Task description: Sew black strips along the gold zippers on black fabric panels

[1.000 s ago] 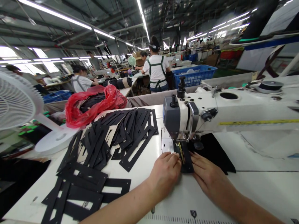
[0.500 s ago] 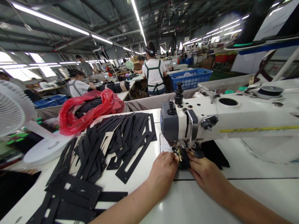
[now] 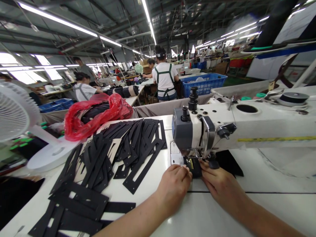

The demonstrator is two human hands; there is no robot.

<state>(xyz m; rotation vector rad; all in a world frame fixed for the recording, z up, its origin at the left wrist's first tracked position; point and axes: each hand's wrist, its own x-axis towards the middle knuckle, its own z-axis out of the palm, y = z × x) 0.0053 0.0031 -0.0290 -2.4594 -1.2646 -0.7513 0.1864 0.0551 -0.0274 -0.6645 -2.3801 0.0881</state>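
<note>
A small black piece with gold zipper teeth (image 3: 197, 168) lies under the needle area of a white sewing machine (image 3: 261, 130). My left hand (image 3: 175, 181) is closed at the piece's left edge, fingertips pinched together beside the gold teeth. My right hand (image 3: 219, 179) grips the right edge, its thumb and fingers pressed together just below the presser foot area. More black fabric (image 3: 228, 162) extends behind my right hand, flat on the machine bed. My fingers and the machine head hide part of the piece.
Many black cut-out strips (image 3: 98, 164) are heaped on the white table (image 3: 145, 200) to the left. Behind them sits a red plastic bag (image 3: 118, 107). A white fan (image 3: 49, 153) stands at far left. Beyond the machine are a blue basket (image 3: 204, 82) and several people working.
The whole view has shifted slightly to the right in the picture. Both hands stay at the zipper piece; the left fingertips sit slightly lower against its edge.
</note>
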